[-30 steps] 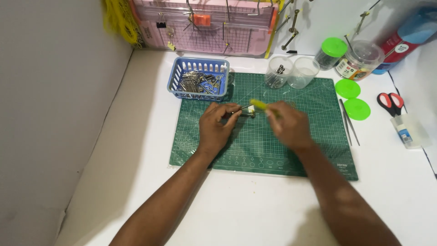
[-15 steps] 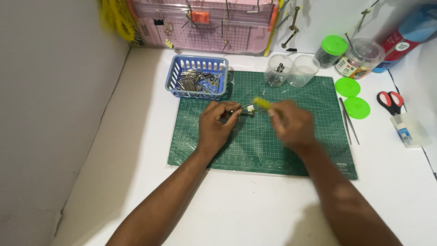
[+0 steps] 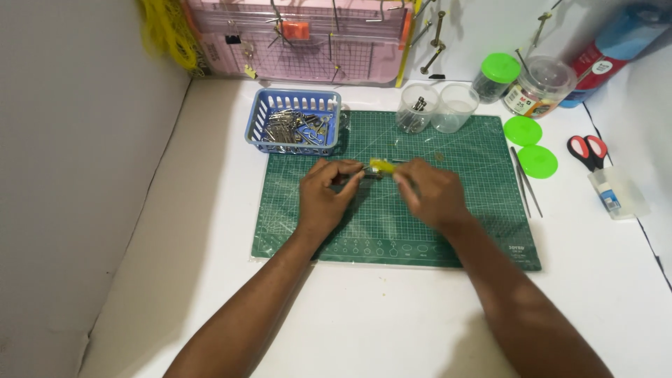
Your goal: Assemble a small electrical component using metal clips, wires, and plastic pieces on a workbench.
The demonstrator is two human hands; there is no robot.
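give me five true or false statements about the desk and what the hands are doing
1. Both hands meet over the green cutting mat. True.
2. The left hand and right hand hold a small yellow-handled tool between them. True.
3. The blue basket is empty. False: it holds a heap of small metal pieces.
4. The red-handled scissors lie on the mat. False: they lie on the white table, off the mat on the person's right.
5. Two green lids lie at the mat's right edge. True.
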